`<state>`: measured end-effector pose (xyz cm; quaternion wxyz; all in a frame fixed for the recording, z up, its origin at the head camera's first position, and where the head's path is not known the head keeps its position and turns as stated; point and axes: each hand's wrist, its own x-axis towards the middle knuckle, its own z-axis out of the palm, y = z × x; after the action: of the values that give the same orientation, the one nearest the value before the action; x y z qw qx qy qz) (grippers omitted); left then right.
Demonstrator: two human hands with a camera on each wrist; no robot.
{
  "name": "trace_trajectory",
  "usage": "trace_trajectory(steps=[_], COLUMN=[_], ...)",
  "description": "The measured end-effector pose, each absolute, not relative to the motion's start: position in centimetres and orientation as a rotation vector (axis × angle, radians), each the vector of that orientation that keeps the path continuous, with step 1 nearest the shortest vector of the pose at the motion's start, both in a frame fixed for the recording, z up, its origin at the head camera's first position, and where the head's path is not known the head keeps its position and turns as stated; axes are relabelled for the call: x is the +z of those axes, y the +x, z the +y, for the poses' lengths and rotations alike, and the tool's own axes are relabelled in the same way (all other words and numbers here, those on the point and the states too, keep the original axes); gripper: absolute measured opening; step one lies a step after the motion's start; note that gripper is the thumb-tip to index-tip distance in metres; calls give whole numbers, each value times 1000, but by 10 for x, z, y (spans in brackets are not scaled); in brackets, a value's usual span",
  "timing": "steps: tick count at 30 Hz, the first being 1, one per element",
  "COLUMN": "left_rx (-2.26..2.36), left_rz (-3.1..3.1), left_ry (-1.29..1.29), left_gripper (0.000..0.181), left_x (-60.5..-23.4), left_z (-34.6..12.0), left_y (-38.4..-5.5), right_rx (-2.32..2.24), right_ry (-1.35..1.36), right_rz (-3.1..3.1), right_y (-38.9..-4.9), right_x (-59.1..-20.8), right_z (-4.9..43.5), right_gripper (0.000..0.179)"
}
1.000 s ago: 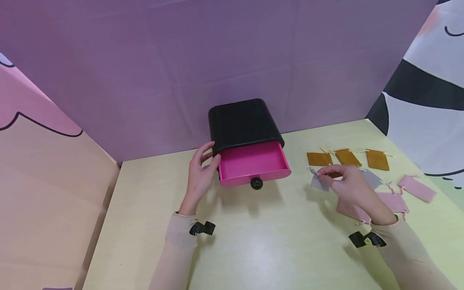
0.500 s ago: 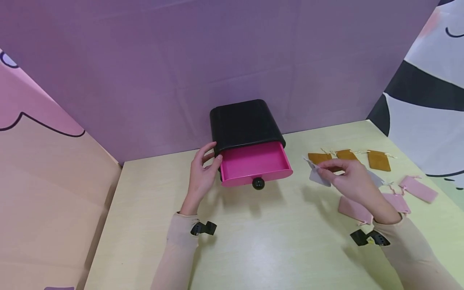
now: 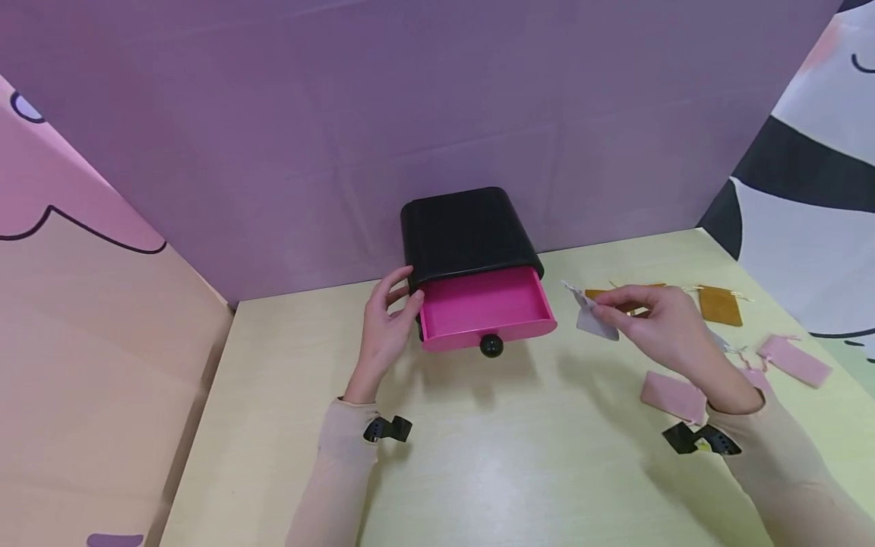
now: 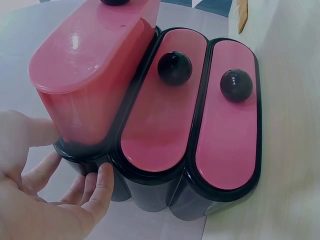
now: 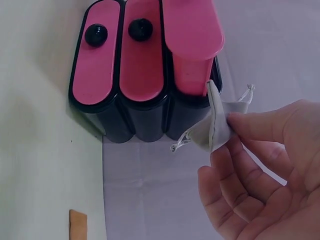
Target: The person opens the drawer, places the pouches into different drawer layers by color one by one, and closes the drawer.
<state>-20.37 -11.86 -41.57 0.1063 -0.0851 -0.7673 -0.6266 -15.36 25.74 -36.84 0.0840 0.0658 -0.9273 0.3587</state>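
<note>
My left hand rests against the left side of a black drawer unit, its fingertips on the casing and the thumb by the front corner. The top pink drawer is pulled out, with a bare inside and a round black knob. Two lower drawers, a middle one and a bottom one, are closed in the left wrist view. To the right of the unit, my right hand pinches a small grey drawstring pouch between thumb and fingers, held above the table; its cords show in the right wrist view.
Mustard pouches lie at the back right of the table, partly behind my right hand. Pink pouches lie nearer, and another grey pouch is mostly hidden. A purple cloth wall stands close behind the drawer unit.
My right hand has lifted the grey pouch and carried it left and slightly back, towards the drawer. The left hand stays at the unit's side; the view has shifted a little.
</note>
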Motion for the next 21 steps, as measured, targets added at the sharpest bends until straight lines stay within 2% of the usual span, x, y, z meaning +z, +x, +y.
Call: trace_trajectory(steps=[21], left_rx=[-1854], left_rz=[-2254], left_ry=[-254], left_gripper=[47], left_x=[-417], left_z=[-118], left_y=[-204], right_rx=[1087], right_ry=[291], right_rz=[-2796], right_y=[-165], right_x=[-339], right_z=[228], right_gripper=[24])
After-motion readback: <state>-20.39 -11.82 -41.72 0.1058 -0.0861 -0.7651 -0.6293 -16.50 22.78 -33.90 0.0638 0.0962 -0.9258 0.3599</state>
